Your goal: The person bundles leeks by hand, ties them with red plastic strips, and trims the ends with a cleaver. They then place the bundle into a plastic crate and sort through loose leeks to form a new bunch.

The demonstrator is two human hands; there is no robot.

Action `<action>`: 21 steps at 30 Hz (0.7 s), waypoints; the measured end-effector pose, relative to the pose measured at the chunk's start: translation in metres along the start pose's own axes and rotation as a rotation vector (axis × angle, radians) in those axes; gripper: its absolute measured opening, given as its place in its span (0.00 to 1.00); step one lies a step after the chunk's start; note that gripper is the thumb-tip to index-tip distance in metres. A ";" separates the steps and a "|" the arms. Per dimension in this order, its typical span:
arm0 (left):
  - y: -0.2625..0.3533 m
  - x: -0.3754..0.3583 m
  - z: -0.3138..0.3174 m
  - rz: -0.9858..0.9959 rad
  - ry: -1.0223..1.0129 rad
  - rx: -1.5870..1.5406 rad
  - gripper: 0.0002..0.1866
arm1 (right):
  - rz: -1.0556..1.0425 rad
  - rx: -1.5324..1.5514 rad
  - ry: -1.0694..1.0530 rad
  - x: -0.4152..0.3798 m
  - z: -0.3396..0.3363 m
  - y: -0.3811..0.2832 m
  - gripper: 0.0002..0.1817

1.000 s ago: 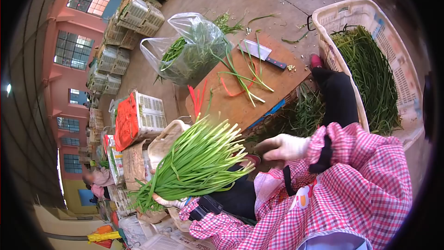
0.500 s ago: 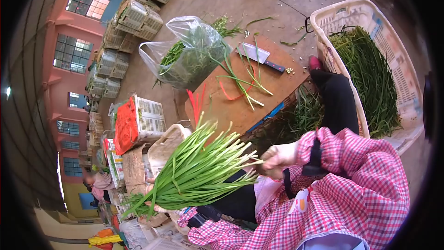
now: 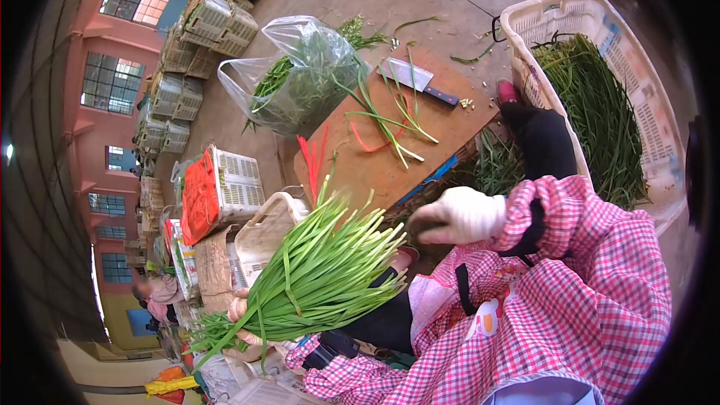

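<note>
A large bunch of long green stalks with pale ends [image 3: 322, 270] lies across my left hand [image 3: 241, 313], whose fingers wrap round its leafy end and are partly hidden by it. My right hand [image 3: 461, 216], in a whitish glove, is just beyond the pale stalk ends, apart from them; its fingertips are smeared by motion. Beyond the bunch, a brown board [image 3: 435, 124] bears a cleaver [image 3: 420, 81] with a dark handle, a few loose stalks [image 3: 381, 124] and red strips [image 3: 313, 165].
A white crate of greens [image 3: 592, 112] stands at the right, near my leg. A clear plastic bag of greens [image 3: 307, 79] sits past the board. At left are a crate with red cloth [image 3: 199, 199], an empty-looking basket [image 3: 266, 236], stacked crates [image 3: 217, 22] and another person [image 3: 161, 290].
My right hand has drawn away from the pale stalk ends, up and slightly right. The bunch and my left hand have shifted slightly left, and the whole view has moved a little.
</note>
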State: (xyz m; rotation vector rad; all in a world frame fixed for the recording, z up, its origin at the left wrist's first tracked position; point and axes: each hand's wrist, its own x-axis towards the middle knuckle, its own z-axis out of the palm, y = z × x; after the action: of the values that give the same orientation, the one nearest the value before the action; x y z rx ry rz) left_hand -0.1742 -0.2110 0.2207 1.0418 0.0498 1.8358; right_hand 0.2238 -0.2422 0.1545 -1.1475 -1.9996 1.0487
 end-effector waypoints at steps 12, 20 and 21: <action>-0.019 0.004 0.013 0.312 0.180 1.504 0.09 | 0.236 1.159 -0.384 0.005 0.027 0.018 0.09; -0.011 0.009 -0.013 0.855 0.456 2.723 0.07 | 0.333 -0.607 -0.752 -0.041 -0.025 0.062 0.17; -0.017 0.008 -0.008 0.854 0.455 2.719 0.07 | 0.337 -0.608 -0.751 -0.039 -0.029 0.054 0.17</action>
State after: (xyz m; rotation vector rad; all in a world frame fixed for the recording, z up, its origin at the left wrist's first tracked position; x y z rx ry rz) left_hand -0.1685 -0.1929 0.2126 -0.9478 -1.5550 -0.6797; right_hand 0.2866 -0.2502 0.1183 -1.6025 -2.9260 1.1887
